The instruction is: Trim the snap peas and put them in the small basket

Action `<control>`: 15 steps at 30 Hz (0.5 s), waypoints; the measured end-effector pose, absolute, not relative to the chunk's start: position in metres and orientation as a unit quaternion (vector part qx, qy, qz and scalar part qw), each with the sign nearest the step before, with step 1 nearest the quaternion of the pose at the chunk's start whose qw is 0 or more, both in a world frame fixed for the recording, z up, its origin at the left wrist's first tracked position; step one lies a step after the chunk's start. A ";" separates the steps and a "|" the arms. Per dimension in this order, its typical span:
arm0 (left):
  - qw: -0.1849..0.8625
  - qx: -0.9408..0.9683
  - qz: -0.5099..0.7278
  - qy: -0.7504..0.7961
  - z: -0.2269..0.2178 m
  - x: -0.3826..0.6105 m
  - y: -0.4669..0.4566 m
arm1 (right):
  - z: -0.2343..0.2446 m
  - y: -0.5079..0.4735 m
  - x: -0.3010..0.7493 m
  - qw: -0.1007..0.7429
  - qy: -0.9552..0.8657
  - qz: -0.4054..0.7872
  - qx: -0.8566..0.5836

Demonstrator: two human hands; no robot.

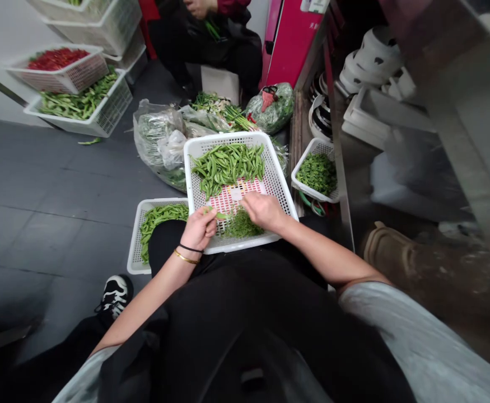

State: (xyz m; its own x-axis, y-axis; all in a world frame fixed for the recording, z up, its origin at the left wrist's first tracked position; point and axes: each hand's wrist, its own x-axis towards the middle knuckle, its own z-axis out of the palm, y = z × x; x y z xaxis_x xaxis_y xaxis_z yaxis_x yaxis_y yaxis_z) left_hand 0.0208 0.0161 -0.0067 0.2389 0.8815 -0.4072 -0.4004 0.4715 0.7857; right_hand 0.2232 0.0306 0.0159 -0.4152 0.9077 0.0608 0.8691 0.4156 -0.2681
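A white perforated basket (285,187) rests on my lap. Green snap pea pods (230,163) are heaped in its far half, and a small pile of thin green trimmings (241,225) lies in the near half. My left hand (201,228) is closed on a single pea pod (220,215), whose end sticks out towards the right. Just above the trimmings, my right hand (265,211) is pinched together close to that pod; whatever its fingertips hold is too small to make out.
A second basket of pods (161,215) stands on the floor by my left leg. Bagged greens (161,131) lie beyond the lap basket. At right are a basket of leafy greens (318,173) and a metal shelf. Another person (211,45) sits opposite, near stacked baskets (97,109).
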 end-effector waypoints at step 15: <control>0.657 0.515 0.330 0.440 0.009 0.007 0.014 | 0.029 0.041 0.216 0.096 -0.851 0.365 -0.366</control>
State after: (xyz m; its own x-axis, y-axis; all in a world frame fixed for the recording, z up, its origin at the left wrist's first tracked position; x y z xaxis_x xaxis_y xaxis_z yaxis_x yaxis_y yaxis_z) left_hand 0.0067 0.0138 0.0094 0.3944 0.8875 -0.2382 0.0200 0.2508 0.9678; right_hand 0.2158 0.0411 0.0293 -0.7130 0.6935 -0.1033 0.5528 0.4653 -0.6913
